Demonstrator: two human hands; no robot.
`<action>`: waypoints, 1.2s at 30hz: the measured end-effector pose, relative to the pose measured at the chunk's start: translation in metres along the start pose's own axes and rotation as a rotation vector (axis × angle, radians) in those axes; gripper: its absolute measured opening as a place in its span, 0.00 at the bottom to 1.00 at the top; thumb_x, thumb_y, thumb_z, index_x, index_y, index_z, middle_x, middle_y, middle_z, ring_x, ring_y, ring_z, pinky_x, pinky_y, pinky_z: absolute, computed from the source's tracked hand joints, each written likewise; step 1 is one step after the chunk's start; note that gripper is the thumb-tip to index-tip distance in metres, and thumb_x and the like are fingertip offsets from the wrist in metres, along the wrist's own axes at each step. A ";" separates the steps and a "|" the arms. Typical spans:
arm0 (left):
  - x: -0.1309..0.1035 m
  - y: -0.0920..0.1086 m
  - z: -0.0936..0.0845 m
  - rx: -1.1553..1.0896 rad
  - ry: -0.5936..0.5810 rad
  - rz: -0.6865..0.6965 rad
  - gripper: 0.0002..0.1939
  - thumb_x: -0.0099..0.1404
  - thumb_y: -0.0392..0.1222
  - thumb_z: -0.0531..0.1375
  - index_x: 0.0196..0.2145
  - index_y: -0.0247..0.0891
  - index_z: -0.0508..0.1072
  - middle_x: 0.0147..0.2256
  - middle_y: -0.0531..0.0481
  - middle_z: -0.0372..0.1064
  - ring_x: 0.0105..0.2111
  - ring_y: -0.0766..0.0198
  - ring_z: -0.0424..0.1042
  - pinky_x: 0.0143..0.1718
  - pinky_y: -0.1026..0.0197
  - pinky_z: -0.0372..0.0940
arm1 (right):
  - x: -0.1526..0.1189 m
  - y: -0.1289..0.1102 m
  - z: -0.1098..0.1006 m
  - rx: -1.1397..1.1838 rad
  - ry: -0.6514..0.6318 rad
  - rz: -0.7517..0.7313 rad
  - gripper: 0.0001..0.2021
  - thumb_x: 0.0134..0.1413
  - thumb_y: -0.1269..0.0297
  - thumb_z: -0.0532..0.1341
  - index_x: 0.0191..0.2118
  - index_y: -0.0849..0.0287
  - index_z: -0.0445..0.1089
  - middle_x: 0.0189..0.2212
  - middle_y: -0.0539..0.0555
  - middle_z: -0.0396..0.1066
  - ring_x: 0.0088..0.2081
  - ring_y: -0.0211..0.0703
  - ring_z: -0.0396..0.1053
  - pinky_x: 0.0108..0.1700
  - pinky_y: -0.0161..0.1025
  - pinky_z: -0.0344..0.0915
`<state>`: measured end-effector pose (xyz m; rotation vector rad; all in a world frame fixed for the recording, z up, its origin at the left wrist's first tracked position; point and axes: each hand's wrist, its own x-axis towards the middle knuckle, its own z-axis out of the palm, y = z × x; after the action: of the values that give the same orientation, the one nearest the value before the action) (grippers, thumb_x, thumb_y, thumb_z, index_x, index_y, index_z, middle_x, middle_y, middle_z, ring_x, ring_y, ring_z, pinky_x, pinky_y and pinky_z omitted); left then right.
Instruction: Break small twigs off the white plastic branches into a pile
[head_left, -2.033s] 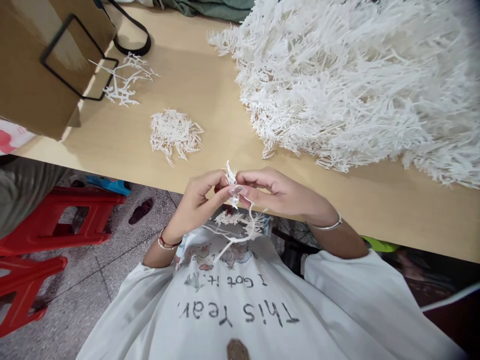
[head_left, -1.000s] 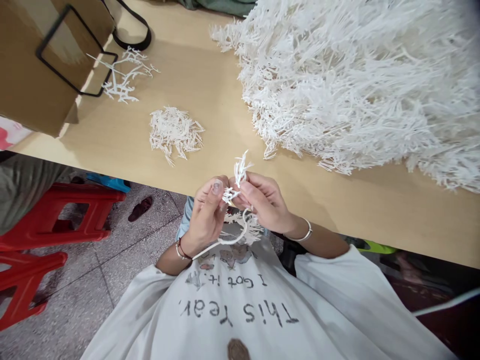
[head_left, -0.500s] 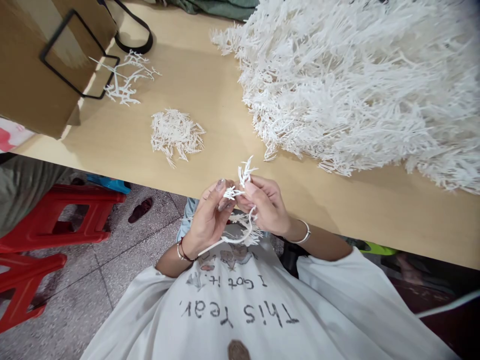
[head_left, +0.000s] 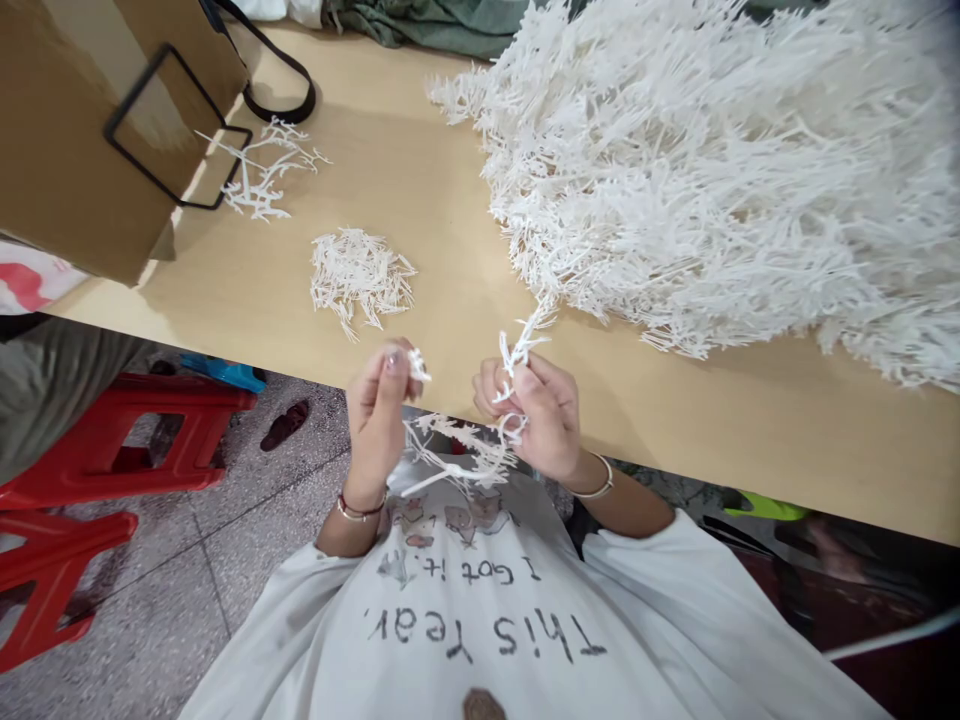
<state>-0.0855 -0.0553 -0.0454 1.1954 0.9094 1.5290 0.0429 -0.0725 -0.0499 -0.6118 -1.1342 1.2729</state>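
Observation:
My left hand is closed on a small white sprig, with its fingers near the table's front edge. To its right, a gap apart, my right hand pinches a white branched stem. The lower, curved part of that stem, with side twigs, hangs between the hands over my shirt. Beyond my left hand a small heap of white twig pieces lies on the table.
A large pile of white branches covers the right back. At the left stand a cardboard box with a black wire frame and loose white branches. Red stools and a slipper are on the floor.
My hands have moved apart. The left one has gone left and holds a small sprig away from the stem, while the right still grips the stem. The view has shifted slightly.

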 end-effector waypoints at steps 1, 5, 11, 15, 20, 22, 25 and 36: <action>0.009 -0.005 -0.007 0.092 0.035 0.016 0.19 0.65 0.51 0.53 0.21 0.39 0.60 0.20 0.55 0.52 0.21 0.70 0.53 0.24 0.62 0.52 | -0.001 0.000 -0.001 -0.032 -0.006 -0.006 0.15 0.62 0.61 0.51 0.24 0.58 0.56 0.19 0.45 0.48 0.19 0.31 0.45 0.21 0.33 0.44; 0.043 -0.021 -0.032 0.248 -0.073 -0.038 0.17 0.64 0.53 0.55 0.24 0.39 0.63 0.23 0.54 0.53 0.24 0.69 0.54 0.27 0.63 0.53 | -0.001 -0.002 -0.005 -0.144 0.007 0.043 0.15 0.63 0.61 0.51 0.24 0.58 0.55 0.19 0.45 0.47 0.20 0.31 0.46 0.23 0.34 0.45; 0.061 -0.026 -0.041 0.149 -0.205 -0.129 0.16 0.63 0.53 0.56 0.25 0.39 0.62 0.25 0.54 0.54 0.23 0.71 0.53 0.26 0.65 0.54 | 0.009 0.003 -0.005 -0.189 0.033 0.095 0.17 0.63 0.60 0.51 0.23 0.58 0.52 0.20 0.45 0.46 0.21 0.31 0.47 0.23 0.34 0.46; 0.057 -0.021 -0.038 0.143 -0.187 -0.116 0.15 0.63 0.52 0.56 0.26 0.38 0.63 0.25 0.54 0.53 0.24 0.72 0.55 0.26 0.67 0.56 | 0.014 0.009 -0.005 -0.207 0.057 0.118 0.17 0.63 0.60 0.51 0.23 0.58 0.52 0.20 0.44 0.46 0.21 0.30 0.46 0.23 0.34 0.45; 0.053 -0.018 -0.037 0.187 -0.168 -0.052 0.12 0.64 0.49 0.56 0.29 0.39 0.65 0.26 0.53 0.55 0.26 0.71 0.58 0.27 0.67 0.57 | 0.017 0.014 -0.008 -0.301 0.058 0.123 0.16 0.63 0.60 0.51 0.25 0.59 0.55 0.21 0.45 0.48 0.22 0.30 0.48 0.25 0.34 0.46; 0.052 -0.018 -0.037 0.201 -0.178 -0.023 0.11 0.64 0.49 0.55 0.30 0.40 0.66 0.26 0.53 0.56 0.26 0.71 0.58 0.27 0.67 0.57 | 0.018 0.015 -0.011 -0.344 0.059 0.118 0.15 0.63 0.60 0.51 0.25 0.59 0.55 0.21 0.45 0.49 0.23 0.31 0.48 0.26 0.35 0.47; 0.051 -0.018 -0.037 0.232 -0.201 0.006 0.11 0.65 0.49 0.55 0.30 0.40 0.64 0.26 0.53 0.56 0.26 0.71 0.58 0.28 0.66 0.57 | 0.020 0.017 -0.014 -0.373 0.077 0.119 0.16 0.63 0.59 0.51 0.25 0.59 0.54 0.21 0.45 0.47 0.23 0.31 0.48 0.26 0.35 0.47; 0.078 -0.033 -0.050 1.188 -0.011 0.042 0.18 0.65 0.52 0.52 0.23 0.38 0.60 0.19 0.54 0.54 0.21 0.67 0.53 0.26 0.61 0.46 | 0.026 0.016 -0.016 -0.349 0.082 0.105 0.16 0.62 0.58 0.52 0.24 0.59 0.54 0.21 0.45 0.49 0.23 0.30 0.49 0.26 0.33 0.49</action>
<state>-0.1310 0.0284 -0.0689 2.0082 1.8995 0.9317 0.0481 -0.0409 -0.0615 -0.9853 -1.2802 1.1339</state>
